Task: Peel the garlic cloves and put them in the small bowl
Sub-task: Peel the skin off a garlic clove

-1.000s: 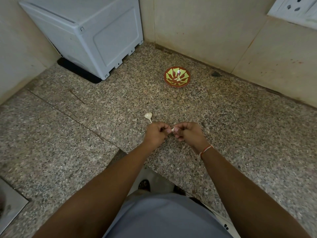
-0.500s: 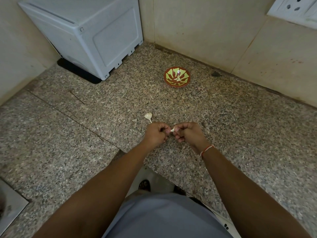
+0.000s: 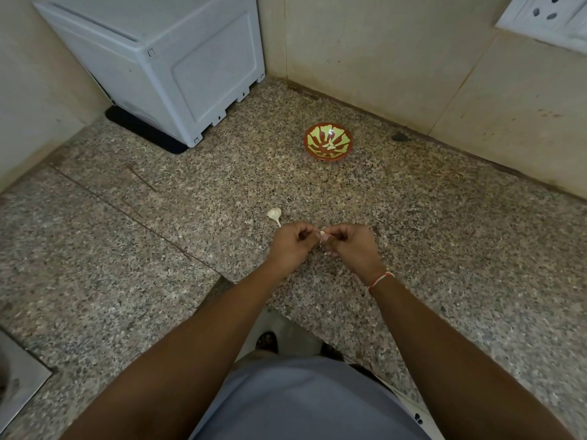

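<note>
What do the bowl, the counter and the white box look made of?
Bowl: probably glazed ceramic or painted clay; red-brown rim, green pattern, bright glare spot inside.
Counter: polished granite by its look; speckled grey-brown grain with a seam line.
Box: likely moulded plastic; smooth matte white panels, slotted base.

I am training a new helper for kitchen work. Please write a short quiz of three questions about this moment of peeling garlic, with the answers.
1. True or false: the small bowl stands between the two hands.
2. What lies on the counter just beyond the left hand?
A. a knife
B. a piece of garlic with a stem
C. a spoon
3. Fill in: both hands pinch one garlic clove; the right hand wears a red and white ____ at the wrist.

Key
1. False: it stands farther back, near the wall.
2. B, the garlic piece.
3. Thread.
</note>
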